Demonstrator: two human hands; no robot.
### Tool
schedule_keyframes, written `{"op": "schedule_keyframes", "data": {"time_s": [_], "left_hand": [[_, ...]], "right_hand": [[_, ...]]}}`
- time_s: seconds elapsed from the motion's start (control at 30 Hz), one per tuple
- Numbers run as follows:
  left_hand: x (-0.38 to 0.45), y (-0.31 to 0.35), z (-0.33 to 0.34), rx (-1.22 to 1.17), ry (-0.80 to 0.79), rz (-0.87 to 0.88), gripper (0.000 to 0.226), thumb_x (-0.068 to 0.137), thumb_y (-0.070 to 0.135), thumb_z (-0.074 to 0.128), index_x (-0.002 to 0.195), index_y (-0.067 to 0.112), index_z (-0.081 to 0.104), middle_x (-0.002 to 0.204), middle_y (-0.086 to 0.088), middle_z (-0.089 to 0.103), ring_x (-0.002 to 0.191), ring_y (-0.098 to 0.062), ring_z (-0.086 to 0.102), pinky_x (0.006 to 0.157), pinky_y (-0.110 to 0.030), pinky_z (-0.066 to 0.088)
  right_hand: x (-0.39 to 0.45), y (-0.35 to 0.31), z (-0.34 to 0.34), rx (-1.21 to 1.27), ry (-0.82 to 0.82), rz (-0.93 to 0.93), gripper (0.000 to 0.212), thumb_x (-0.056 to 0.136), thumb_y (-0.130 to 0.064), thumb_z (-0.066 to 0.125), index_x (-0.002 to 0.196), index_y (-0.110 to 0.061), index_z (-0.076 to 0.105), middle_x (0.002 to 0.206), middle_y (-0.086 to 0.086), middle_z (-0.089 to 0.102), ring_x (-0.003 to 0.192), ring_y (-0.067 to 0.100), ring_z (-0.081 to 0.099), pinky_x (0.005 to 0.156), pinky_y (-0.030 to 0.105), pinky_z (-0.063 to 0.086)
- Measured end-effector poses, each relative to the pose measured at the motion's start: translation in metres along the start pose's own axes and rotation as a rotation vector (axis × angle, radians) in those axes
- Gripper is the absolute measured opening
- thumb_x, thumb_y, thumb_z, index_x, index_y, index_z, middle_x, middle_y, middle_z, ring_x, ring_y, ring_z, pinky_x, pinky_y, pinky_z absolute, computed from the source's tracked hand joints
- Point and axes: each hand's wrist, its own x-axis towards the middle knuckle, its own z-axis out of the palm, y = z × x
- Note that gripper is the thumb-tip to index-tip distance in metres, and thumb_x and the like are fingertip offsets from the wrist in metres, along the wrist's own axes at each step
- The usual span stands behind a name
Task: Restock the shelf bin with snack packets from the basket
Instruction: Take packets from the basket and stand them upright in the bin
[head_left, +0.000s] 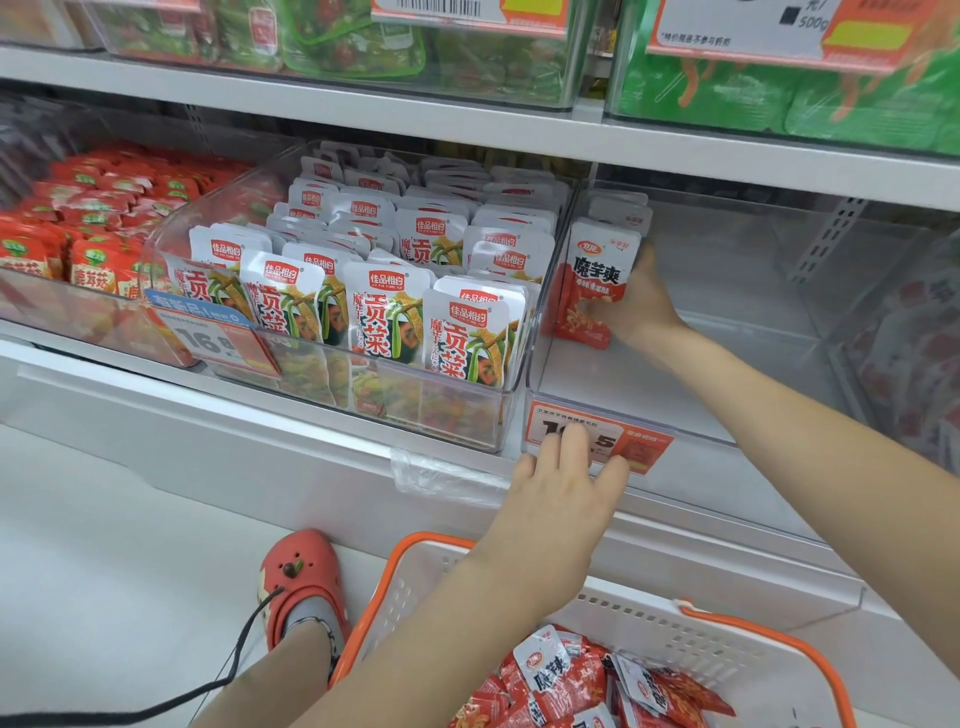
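Head view. A stack of red-and-white snack packets (595, 283) is shown standing upright on its lower edge, long axis near vertical, top leaning slightly right, printed face turned toward the camera. The stack is set against the left wall of a clear shelf bin (675, 410), toward its rear, on the bin's bare floor. The bin sits on a white shelf (311, 447); an orange price tag (597, 439) is fixed to its front lip. To the left, a neighbouring clear bin (457, 415) is filled with white-topped packets. A white basket (649, 639) with an orange rim is seen on the pale floor below, with more red packets (587, 680) lying loose inside, beside a red clog (301, 587).

The right hand (641, 306) is reached into the bin, fingers curled round the stack's right edge, gripping it. The left hand (563, 491) is laid with fingers extended against the bin's front lip, over the price tag, holding nothing.
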Motion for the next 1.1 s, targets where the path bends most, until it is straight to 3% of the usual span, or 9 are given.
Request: {"op": "schedule_keyframes", "data": {"time_s": [0.2, 0.37, 0.5, 0.6, 0.77, 0.93, 1.1], "left_hand": [[0.0, 0.001, 0.0, -0.001, -0.002, 0.003, 0.081, 0.026, 0.006, 0.081, 0.098, 0.018, 0.046, 0.092, -0.007, 0.045, 0.075, -0.02, 0.047, 0.057, -0.028, 0.04], [0.0, 0.001, 0.0, 0.002, -0.012, -0.003, 0.078, 0.026, 0.005, 0.08, 0.096, 0.018, 0.047, 0.092, -0.008, 0.045, 0.074, -0.021, 0.049, 0.057, -0.028, 0.041], [0.0, 0.001, 0.0, 0.005, -0.013, -0.006, 0.078, 0.026, 0.004, 0.079, 0.096, 0.018, 0.049, 0.092, -0.008, 0.046, 0.074, -0.021, 0.049, 0.057, -0.028, 0.039], [0.0, 0.001, 0.001, 0.005, -0.011, 0.0, 0.078, 0.026, 0.004, 0.078, 0.096, 0.017, 0.047, 0.093, -0.009, 0.046, 0.075, -0.022, 0.049, 0.057, -0.028, 0.04], [0.0, 0.001, 0.001, 0.02, 0.003, 0.007, 0.079, 0.024, 0.004, 0.076, 0.096, 0.017, 0.047, 0.092, -0.008, 0.046, 0.073, -0.021, 0.048, 0.056, -0.027, 0.038], [-0.001, -0.001, 0.002, 0.013, -0.001, 0.011, 0.079, 0.024, 0.004, 0.077, 0.097, 0.017, 0.047, 0.092, -0.008, 0.043, 0.075, -0.022, 0.048, 0.057, -0.027, 0.039], [-0.001, -0.001, 0.002, 0.013, 0.001, 0.009, 0.08, 0.024, 0.007, 0.078, 0.097, 0.018, 0.046, 0.093, -0.007, 0.042, 0.075, -0.022, 0.048, 0.057, -0.027, 0.038]], "right_hand": [[0.002, 0.003, -0.006, 0.067, -0.025, 0.032, 0.075, 0.08, 0.001, 0.072, 0.138, -0.011, 0.026, 0.133, 0.006, 0.051, 0.122, 0.018, 0.05, 0.097, 0.031, 0.044], [0.007, 0.005, -0.002, -0.051, 0.009, 0.035, 0.081, 0.076, -0.003, 0.077, 0.136, -0.011, 0.023, 0.132, 0.006, 0.05, 0.123, 0.02, 0.049, 0.096, 0.03, 0.042], [0.01, 0.012, -0.004, -0.147, 0.093, 0.078, 0.085, 0.071, -0.013, 0.084, 0.131, -0.012, 0.024, 0.132, 0.014, 0.049, 0.122, 0.03, 0.05, 0.098, 0.041, 0.045], [0.008, 0.014, -0.004, -0.149, 0.069, 0.152, 0.084, 0.073, -0.019, 0.083, 0.132, -0.012, 0.024, 0.131, 0.014, 0.051, 0.123, 0.031, 0.05, 0.099, 0.047, 0.047], [0.005, 0.012, -0.005, -0.169, 0.073, 0.096, 0.078, 0.072, -0.017, 0.084, 0.128, -0.008, 0.031, 0.129, 0.013, 0.054, 0.119, 0.029, 0.053, 0.094, 0.037, 0.044], [0.001, 0.011, -0.001, -0.168, 0.088, 0.096, 0.084, 0.072, -0.018, 0.083, 0.133, -0.011, 0.026, 0.135, 0.013, 0.044, 0.125, 0.03, 0.046, 0.102, 0.041, 0.041], [-0.001, 0.012, 0.005, -0.221, 0.089, 0.166, 0.072, 0.078, -0.027, 0.078, 0.129, -0.013, 0.029, 0.132, 0.014, 0.05, 0.116, 0.033, 0.055, 0.094, 0.044, 0.048]]}}
